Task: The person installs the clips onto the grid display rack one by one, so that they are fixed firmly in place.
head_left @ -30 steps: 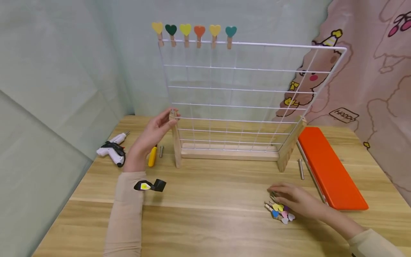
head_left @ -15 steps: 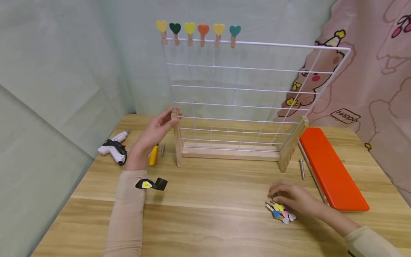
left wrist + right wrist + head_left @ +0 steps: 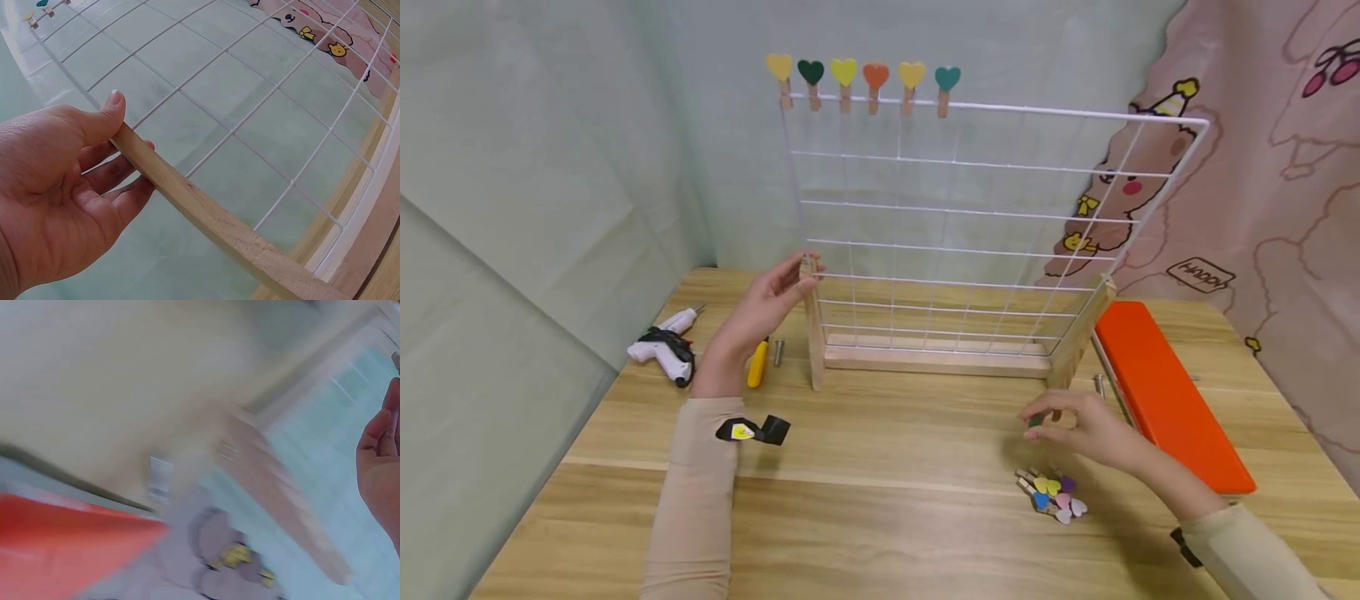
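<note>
A white wire grid [image 3: 1037,109] stands upright in a wooden stand. My left hand [image 3: 758,310] grips the top of the stand's left wooden post [image 3: 206,219], thumb on one side and fingers on the other in the left wrist view. Several heart-topped clothespins, such as an orange one [image 3: 876,77], are clipped along the left part of the grid's top bar. My right hand [image 3: 1093,429] pinches a green clothespin [image 3: 1036,420] above the table, mostly covered by the fingers. Just below lies a small pile of clothespins, among them a blue heart [image 3: 1041,501]. Motion blurs the right wrist view.
A long orange-red case [image 3: 1172,392] lies to the right of the stand, with a bolt [image 3: 1099,385] beside it. On the left are a glue gun [image 3: 662,350], a yellow handle [image 3: 757,365] and another bolt [image 3: 778,353]. Cloth hangs behind the table.
My right hand has lifted from the clothespin pile with a green clothespin and moved up and away towards the stand. The left hand keeps its hold on the post.
</note>
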### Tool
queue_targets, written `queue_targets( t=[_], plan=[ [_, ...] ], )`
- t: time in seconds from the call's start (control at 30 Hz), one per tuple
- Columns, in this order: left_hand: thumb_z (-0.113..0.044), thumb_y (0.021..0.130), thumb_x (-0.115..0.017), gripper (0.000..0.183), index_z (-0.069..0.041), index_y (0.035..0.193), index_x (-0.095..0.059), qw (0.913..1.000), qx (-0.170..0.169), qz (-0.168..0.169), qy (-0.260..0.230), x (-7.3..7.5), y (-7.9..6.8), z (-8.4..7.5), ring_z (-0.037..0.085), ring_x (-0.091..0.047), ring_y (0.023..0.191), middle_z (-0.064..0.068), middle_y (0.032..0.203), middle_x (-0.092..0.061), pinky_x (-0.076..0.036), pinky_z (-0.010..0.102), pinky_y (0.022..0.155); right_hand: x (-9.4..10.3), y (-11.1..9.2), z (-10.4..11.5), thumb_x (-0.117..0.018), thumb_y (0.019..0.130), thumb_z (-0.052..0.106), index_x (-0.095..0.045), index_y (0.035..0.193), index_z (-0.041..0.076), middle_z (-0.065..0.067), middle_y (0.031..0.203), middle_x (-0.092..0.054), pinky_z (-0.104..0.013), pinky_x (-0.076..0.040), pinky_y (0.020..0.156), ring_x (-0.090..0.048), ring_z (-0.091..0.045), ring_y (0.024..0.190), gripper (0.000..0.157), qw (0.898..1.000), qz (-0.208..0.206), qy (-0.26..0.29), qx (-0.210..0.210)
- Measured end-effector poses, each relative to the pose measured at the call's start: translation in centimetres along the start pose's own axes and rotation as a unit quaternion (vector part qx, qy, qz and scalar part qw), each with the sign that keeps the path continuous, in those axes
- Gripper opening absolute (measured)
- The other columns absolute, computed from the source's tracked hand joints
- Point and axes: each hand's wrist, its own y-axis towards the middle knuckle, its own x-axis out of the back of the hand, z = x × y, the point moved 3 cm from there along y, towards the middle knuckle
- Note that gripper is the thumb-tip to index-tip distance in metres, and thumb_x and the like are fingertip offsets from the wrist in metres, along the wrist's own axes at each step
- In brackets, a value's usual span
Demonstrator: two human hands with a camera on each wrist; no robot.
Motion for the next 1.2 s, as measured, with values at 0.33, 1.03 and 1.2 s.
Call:
queue_targets(
  t=[0.33, 1.03, 1.2],
  plan=[
    [-0.040, 0.086, -0.047, 0.051, -0.027, 0.132, -0.034, 1.0000, 0.008, -0.004, 0.003, 0.1, 0.0, -0.1, 0.010, -0.027, 0.126, -0.001, 0.134, -0.039, -0.026, 0.037, 0.102, 7.1, 11.1, 5.8, -0.076, 0.060, 0.002, -0.069, 0.087, 0.011, 0.009, 0.072, -0.061, -0.016, -0.032, 0.047, -0.046, -0.001, 0.063, 0.030, 0.991, -0.063, -0.028, 0.113],
    [-0.033, 0.089, -0.046, 0.055, -0.016, 0.137, -0.026, 0.9997, 0.025, -0.004, 0.005, -0.7, -0.9, -2.3, 0.015, -0.026, 0.127, 0.004, 0.138, -0.033, -0.024, 0.038, 0.102, 17.4, 22.3, 13.0, -0.065, 0.073, 0.010, -0.066, 0.098, 0.002, -0.007, 0.090, -0.065, -0.015, -0.046, 0.074, -0.058, -0.015, 0.078, 0.026, 0.961, -0.228, 0.155, -0.008],
    [-0.031, 0.090, -0.046, 0.053, -0.016, 0.137, -0.027, 0.9998, 0.022, 0.004, -0.002, -1.0, -1.1, -2.4, 0.014, -0.027, 0.127, 0.004, 0.136, -0.036, -0.024, 0.037, 0.102, 18.0, 22.7, 12.9, -0.068, 0.069, 0.017, -0.068, 0.095, 0.004, -0.004, 0.085, -0.066, -0.016, -0.046, 0.076, -0.060, -0.014, 0.077, 0.029, 0.961, -0.233, 0.137, -0.057]
  ],
)
